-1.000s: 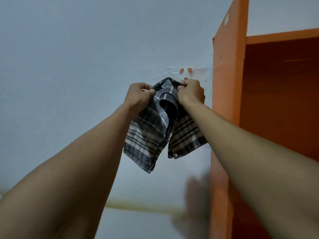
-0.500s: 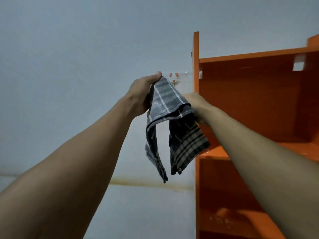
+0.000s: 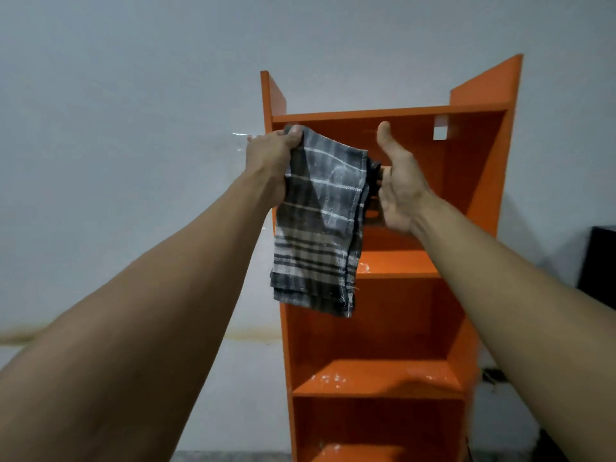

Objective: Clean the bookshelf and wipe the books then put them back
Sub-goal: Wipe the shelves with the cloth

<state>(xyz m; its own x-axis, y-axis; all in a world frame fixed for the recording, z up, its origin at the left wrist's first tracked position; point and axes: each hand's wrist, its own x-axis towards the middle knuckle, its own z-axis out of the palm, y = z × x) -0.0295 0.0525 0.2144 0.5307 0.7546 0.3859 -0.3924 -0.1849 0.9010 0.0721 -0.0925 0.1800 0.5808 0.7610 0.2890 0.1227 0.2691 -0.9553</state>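
A grey checked cloth [image 3: 318,225] hangs folded in front of the orange bookshelf [image 3: 396,328]. My left hand [image 3: 273,158] grips its upper left corner. My right hand [image 3: 398,181] holds the cloth's right edge with the fingers, thumb pointing up. Both hands are raised level with the top compartment of the bookshelf. The shelves I can see hold no books; the shelf boards carry pale dust specks.
A pale grey wall [image 3: 133,128] stands behind and to the left of the bookshelf. A dark object [image 3: 600,265] sits at the right edge beside the shelf. A cable or plug [image 3: 493,375] lies low on the right.
The view swung so the bookshelf sits in the middle. The cloth is now spread wider between my hands, and my right hand has opened its thumb upward at the cloth's right edge.
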